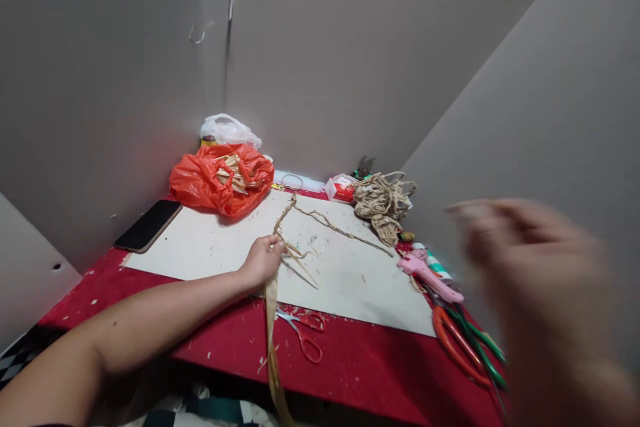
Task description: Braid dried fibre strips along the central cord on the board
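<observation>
My left hand (263, 259) pinches a twisted cord of dry plant fibre (285, 217) over the white sheet (220, 247). From that hand a flat, pale fibre strip (271, 340) hangs past the front of the table, and loose ends stick out to the right. One thin twisted length (345, 232) runs from the cord's top toward the right side of the sheet. My right hand (530, 260) is raised at the right, in the air and smeared by motion; whether it holds anything is not clear. Red-handled scissors (305, 333) lie below the left hand.
A red plastic bag (220, 180) of fibre strips and a black phone (149, 225) lie at the left. Woven fibre pieces (377, 200), a pink glue gun (430, 277) and orange-handled cutters (457, 347) line the right side. Grey panels (320, 67) enclose the red-covered table (370, 373).
</observation>
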